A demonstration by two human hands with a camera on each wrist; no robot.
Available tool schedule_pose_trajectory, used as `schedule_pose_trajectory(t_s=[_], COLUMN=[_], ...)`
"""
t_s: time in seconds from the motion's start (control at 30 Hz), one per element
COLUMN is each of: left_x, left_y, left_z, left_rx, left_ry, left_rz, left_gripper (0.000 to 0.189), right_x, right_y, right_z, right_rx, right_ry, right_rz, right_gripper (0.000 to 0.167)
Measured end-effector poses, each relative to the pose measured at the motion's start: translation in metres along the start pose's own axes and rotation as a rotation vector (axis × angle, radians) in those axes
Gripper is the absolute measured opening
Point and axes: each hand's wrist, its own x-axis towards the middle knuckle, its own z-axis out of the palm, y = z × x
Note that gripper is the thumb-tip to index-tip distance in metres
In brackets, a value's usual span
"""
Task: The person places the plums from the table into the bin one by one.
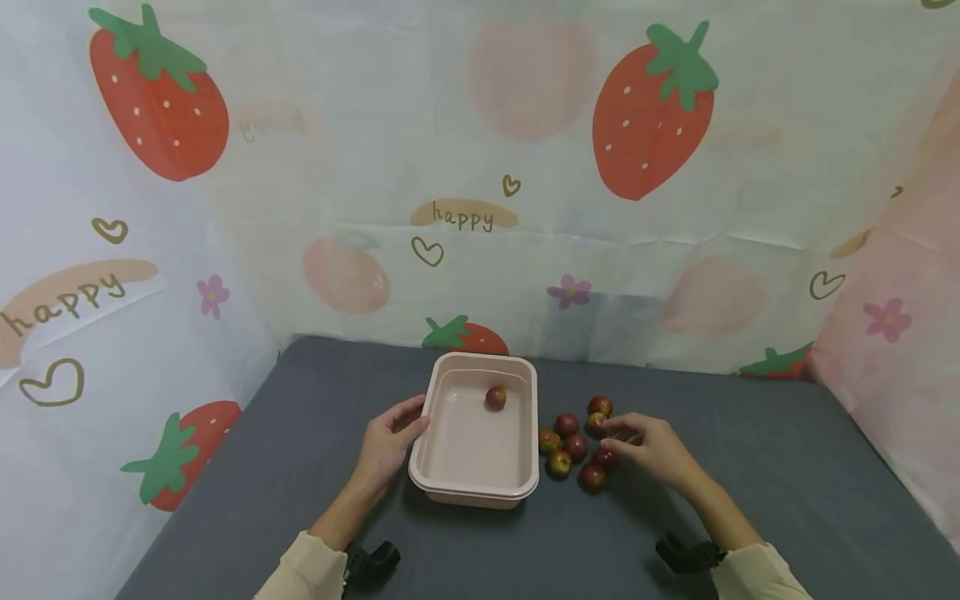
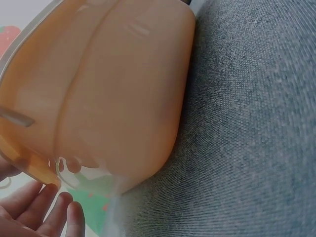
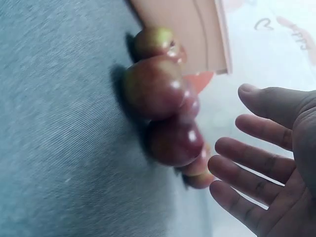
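Note:
A pale pink plastic box [image 1: 480, 454] stands on the table, with one small red-and-yellow fruit [image 1: 496, 397] inside near its far end. My left hand [image 1: 387, 440] holds the box's left rim, thumb at the top edge and fingers along the outside. In the left wrist view those fingers [image 2: 45, 210] sit right at the rim. To the right of the box lies a loose cluster of several similar round fruits [image 1: 574, 448]. My right hand [image 1: 651, 447] hovers at the cluster's right side, thumb and fingers spread with nothing between them; the right wrist view shows its palm beside the fruits.
A dark grey cloth covers the table [image 1: 750, 475]. Behind and at both sides hangs a pale sheet [image 1: 555, 242] printed with strawberries, hearts and flowers. Black straps with camera mounts [image 1: 686, 556] are worn on both wrists.

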Motion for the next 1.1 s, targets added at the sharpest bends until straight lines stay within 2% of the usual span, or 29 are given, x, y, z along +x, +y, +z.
schedule_pose_trajectory(t_s=[0.37, 0.63, 0.83, 1.1], left_x=[0.001, 0.001, 0.002, 0.002], left_y=[0.0, 0.0, 0.0, 0.0], left_z=[0.0, 0.001, 0.002, 0.001], left_rx=[-0.005, -0.005, -0.012, -0.005], left_ry=[-0.002, 0.001, 0.004, 0.007], left_rz=[0.005, 0.002, -0.002, -0.003], left_gripper=[0.044, 0.043, 0.043, 0.042], right_x=[-0.005, -0.006, -0.006, -0.006], right_y=[0.015, 0.015, 0.015, 0.016], right_z=[0.009, 0.012, 0.017, 0.02], right_rx=[0.038, 0.065, 0.067, 0.069], right_ry=[-0.063, -0.088, -0.062, -0.037], right_rz=[0.074, 0.121, 0.154, 0.149], right_gripper=[0.029, 0.03, 0.029, 0.027])
